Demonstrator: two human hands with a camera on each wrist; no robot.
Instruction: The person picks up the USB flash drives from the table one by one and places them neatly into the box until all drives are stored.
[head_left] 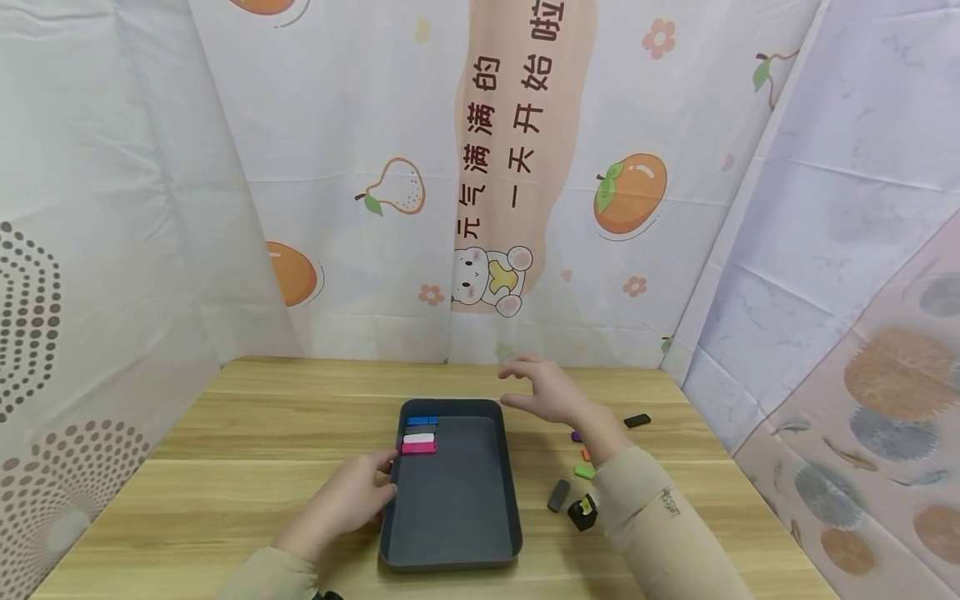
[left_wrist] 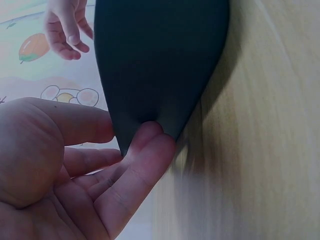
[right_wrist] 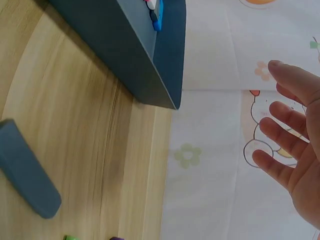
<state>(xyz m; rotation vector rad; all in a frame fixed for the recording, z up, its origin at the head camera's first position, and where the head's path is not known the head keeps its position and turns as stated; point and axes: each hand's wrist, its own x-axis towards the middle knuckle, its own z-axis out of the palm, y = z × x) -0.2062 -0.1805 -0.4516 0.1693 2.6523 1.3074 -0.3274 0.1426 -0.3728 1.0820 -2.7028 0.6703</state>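
Observation:
A dark grey rectangular tray (head_left: pixel 450 533) lies on the wooden table. My left hand (head_left: pixel 352 500) holds its left edge; in the left wrist view, two fingertips (left_wrist: pixel 150 145) press the outer wall while the thumb is at the rim. Four small bars line the tray's far left corner: blue (head_left: pixel 422 421), dark grey (head_left: pixel 422 430), white (head_left: pixel 418 438) and pink (head_left: pixel 418 448). Past the tray's far right corner, my right hand (head_left: pixel 551 392) hovers in the air, fingers spread and slightly bent, holding nothing.
Right of the tray lie a dark grey bar (head_left: pixel 558 496), a black piece with a yellow-green part (head_left: pixel 582 511), green (head_left: pixel 584 472), orange (head_left: pixel 586 455) and purple (head_left: pixel 576 436) pieces, and a black bar (head_left: pixel 637 421). A printed curtain (head_left: pixel 375 275) hangs behind the table.

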